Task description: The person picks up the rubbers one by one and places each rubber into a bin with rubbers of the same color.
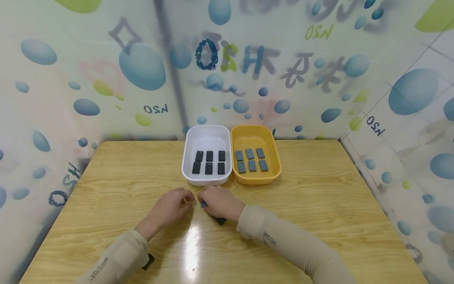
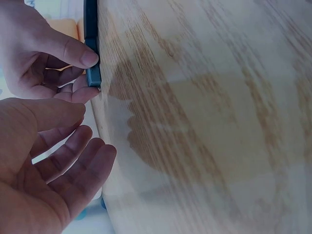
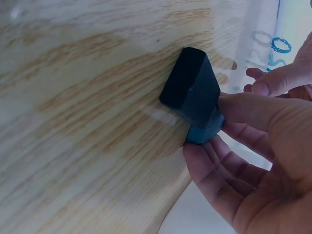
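Note:
My right hand (image 1: 221, 201) pinches a small blue block (image 3: 207, 132) between thumb and fingers, low over the wooden table. Right against that block is a black block (image 3: 187, 85), partly under the hand in the head view; whether the two are joined I cannot tell. My left hand (image 1: 172, 209) hovers just left of the right one, its fingers loosely bent and nothing between them. Beyond the hands stand a white tray (image 1: 207, 182) holding several black blocks (image 1: 209, 162) in two rows and a yellow tray (image 1: 257, 181) with several blue-grey blocks (image 1: 252, 159), also in two rows.
Both trays touch side by side near the table's back edge, close to a patterned wall covering (image 1: 241, 86). A small dark item (image 1: 149, 261) shows beside the left sleeve. The wooden table (image 1: 319, 189) extends to both sides.

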Demonstrator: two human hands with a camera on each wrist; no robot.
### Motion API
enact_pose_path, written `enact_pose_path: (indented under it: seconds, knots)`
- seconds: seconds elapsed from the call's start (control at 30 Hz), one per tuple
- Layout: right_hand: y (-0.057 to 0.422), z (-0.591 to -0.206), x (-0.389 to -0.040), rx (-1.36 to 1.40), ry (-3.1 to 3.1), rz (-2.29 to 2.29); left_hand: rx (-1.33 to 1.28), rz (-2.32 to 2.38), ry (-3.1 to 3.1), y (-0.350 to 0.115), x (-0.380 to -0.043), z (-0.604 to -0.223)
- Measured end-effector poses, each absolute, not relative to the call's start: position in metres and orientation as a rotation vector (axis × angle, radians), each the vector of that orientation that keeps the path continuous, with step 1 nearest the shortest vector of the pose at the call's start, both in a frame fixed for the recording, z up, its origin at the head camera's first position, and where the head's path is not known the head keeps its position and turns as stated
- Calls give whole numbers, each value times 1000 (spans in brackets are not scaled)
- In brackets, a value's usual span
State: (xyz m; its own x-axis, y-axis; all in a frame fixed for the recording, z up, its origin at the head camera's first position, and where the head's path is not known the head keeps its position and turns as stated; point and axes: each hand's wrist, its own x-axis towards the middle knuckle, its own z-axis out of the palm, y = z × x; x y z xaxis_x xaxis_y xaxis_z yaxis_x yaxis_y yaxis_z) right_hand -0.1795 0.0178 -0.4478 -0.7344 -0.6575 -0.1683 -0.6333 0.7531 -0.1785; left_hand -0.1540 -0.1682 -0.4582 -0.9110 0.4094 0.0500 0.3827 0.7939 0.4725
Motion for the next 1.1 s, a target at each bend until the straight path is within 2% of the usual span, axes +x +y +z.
enact_pose_path:
  seconds: [0.7,1.1]
  knots:
    - [22,-446,-189,-1034,2703,-265,629,746,2932,-167,-153,-457]
    - [33,-431,-184,-995,2711,-329,573,729,2907,-165,-153,-456]
